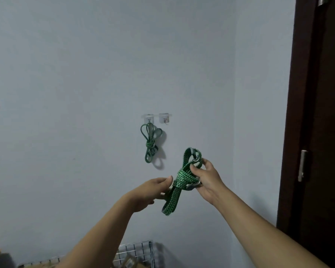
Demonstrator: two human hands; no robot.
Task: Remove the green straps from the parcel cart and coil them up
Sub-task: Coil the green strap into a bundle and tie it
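A coiled green strap with metal hooks is held up in front of the pale wall. My right hand grips its upper loops and hooks. My left hand is at the bundle's lower left, fingers relaxed, its thumb close to the wrapped middle; whether it grips the strap I cannot tell. A second coiled green strap hangs from the left of two clear wall hooks. The right wall hook is bare.
The wire-mesh parcel cart stands below, with cardboard parcels inside. A dark brown door with a metal handle fills the right side. A dark object sits at the bottom left corner.
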